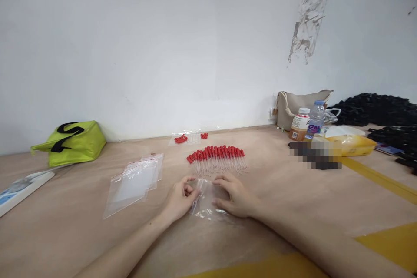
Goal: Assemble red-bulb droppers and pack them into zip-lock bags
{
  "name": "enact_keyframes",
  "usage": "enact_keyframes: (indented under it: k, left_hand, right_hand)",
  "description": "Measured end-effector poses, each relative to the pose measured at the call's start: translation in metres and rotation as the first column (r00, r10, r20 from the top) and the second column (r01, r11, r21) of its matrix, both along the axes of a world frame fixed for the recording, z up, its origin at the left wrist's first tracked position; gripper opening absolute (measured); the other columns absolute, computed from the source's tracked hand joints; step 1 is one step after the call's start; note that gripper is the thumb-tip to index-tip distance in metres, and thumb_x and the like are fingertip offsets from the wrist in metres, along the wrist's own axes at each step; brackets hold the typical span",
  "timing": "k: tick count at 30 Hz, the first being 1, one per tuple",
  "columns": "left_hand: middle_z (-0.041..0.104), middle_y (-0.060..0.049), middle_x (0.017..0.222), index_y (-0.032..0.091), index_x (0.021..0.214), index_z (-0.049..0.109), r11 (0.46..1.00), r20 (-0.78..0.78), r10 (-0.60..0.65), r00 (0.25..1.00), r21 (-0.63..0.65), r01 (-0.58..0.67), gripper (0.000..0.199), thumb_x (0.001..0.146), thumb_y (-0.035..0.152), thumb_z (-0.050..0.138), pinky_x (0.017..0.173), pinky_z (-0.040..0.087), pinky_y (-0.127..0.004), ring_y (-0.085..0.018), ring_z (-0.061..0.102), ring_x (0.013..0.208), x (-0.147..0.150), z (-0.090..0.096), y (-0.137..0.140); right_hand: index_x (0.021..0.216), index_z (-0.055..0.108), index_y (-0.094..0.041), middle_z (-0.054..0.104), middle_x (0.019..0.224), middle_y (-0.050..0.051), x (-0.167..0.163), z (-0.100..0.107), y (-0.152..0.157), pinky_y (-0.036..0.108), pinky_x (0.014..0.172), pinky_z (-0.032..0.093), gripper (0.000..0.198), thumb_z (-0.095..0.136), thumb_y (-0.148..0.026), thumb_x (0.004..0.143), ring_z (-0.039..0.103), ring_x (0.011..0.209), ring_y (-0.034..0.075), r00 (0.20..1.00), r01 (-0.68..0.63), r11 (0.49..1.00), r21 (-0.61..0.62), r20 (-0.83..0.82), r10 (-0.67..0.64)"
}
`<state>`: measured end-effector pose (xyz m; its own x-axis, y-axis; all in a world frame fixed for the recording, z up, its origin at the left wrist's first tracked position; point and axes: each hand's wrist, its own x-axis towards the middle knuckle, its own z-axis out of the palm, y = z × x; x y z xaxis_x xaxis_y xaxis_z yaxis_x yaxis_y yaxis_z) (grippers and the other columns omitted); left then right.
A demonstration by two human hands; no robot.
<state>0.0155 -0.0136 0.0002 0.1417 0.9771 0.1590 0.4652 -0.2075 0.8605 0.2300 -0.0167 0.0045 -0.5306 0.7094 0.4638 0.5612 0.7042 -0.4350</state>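
A clear plastic zip bag (pixel 206 202) lies on the covered table between my hands. My left hand (pixel 179 197) is closed at the bag's left edge, thumb and curled fingers against the plastic. At its right side, my right hand (pixel 239 196) is open, with the thumb and fingers apart over the film. Just beyond the bag, several droppers with red rubber bulbs (pixel 216 152) and clear tubes lie side by side in a row, bulbs pointing away from me. More clear zip bags (pixel 137 184) are fanned in a stack to the left.
Loose red bulbs (pixel 181 139) lie on clear film near the wall. A lime-green bag (pixel 78 143) and a white power strip (pixel 28 189) are at left. Drink bottles (pixel 300 125), a beige bag (pixel 293 100), a yellow packet (pixel 355 141) and black items (pixel 374 108) occupy the right.
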Motion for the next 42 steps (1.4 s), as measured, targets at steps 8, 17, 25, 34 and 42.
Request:
enact_keyframes:
  k: [8,17,25,34,42]
  left_hand:
    - [0.053,0.002,0.075,0.018,0.095,0.048,0.954,0.421,0.075,0.904,-0.295,0.058,0.032,0.071,0.032,0.064,0.066,0.05,-0.026,-0.011,0.062,0.066,0.01,0.015,-0.009]
    - [0.039,-0.007,0.13,0.029,0.122,0.044,0.874,0.537,-0.134,0.833,-0.332,0.355,0.065,0.063,0.025,0.073,0.079,0.048,-0.031,-0.016,0.06,0.088,0.007,0.026,-0.013]
    - [0.063,-0.003,0.08,0.021,0.131,0.032,0.863,0.555,-0.108,0.825,-0.36,0.355,0.074,0.067,0.028,0.07,0.08,0.043,-0.033,-0.018,0.059,0.088,0.002,0.025,-0.012]
    - [0.057,0.004,0.064,0.025,0.135,0.021,0.928,0.611,-0.114,0.783,-0.216,0.304,0.085,0.067,0.027,0.071,0.074,0.042,-0.028,-0.012,0.057,0.069,0.004,0.018,-0.013]
    - [0.055,0.004,0.062,0.023,0.134,0.026,0.93,0.546,-0.111,0.83,-0.238,0.281,0.081,0.066,0.029,0.071,0.063,0.04,-0.022,-0.011,0.055,0.064,0.004,0.02,-0.013]
  right_hand:
    - [0.127,0.04,-0.019,0.041,0.13,0.01,0.002,-0.002,0.007,0.036,0.096,0.032,0.066,0.05,-0.056,0.073,0.038,0.117,0.024,0.974,-0.15,0.977,-0.153,0.144,0.172]
    - [0.125,0.043,-0.022,0.042,0.13,0.008,0.017,0.007,0.027,0.034,0.098,0.031,0.061,0.059,-0.046,0.071,0.04,0.118,0.021,0.949,-0.285,0.936,-0.205,0.076,0.306]
    - [0.125,0.043,-0.02,0.048,0.125,0.008,0.022,0.004,0.029,0.033,0.096,0.034,0.061,0.058,-0.046,0.072,0.044,0.114,0.02,0.965,-0.257,0.954,-0.155,0.015,0.263]
    - [0.125,0.044,-0.021,0.047,0.126,0.008,0.025,0.002,0.03,0.035,0.096,0.034,0.062,0.058,-0.048,0.071,0.043,0.115,0.022,0.971,-0.228,0.963,-0.145,0.041,0.236]
    - [0.13,0.036,-0.021,0.039,0.132,0.01,0.012,-0.002,0.02,0.041,0.097,0.031,0.068,0.054,-0.053,0.072,0.036,0.119,0.025,0.981,-0.192,0.977,-0.088,-0.005,0.193]
